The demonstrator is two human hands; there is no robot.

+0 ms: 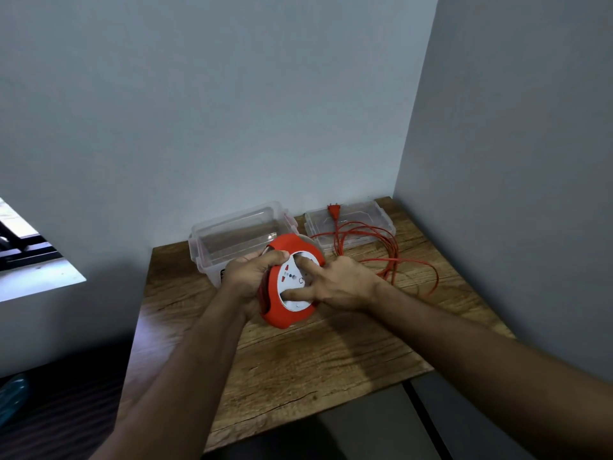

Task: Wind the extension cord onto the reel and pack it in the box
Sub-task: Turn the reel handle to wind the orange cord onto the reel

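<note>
A round red cord reel (282,312) with a white socket face is held up above the wooden table (318,353). My left hand (248,275) grips its left rim. My right hand (335,283) lies on the white face, index finger and thumb pressed on it. Red cord (381,250) runs loose in several loops to the right, and its plug (334,211) rests on the clear lid (381,220). Behind the reel stands an open clear plastic box (229,242) with nothing in it.
The table stands in a corner, grey walls behind and to the right. A window sill (36,277) is at the left. The table's front edge drops to a dark floor (371,426).
</note>
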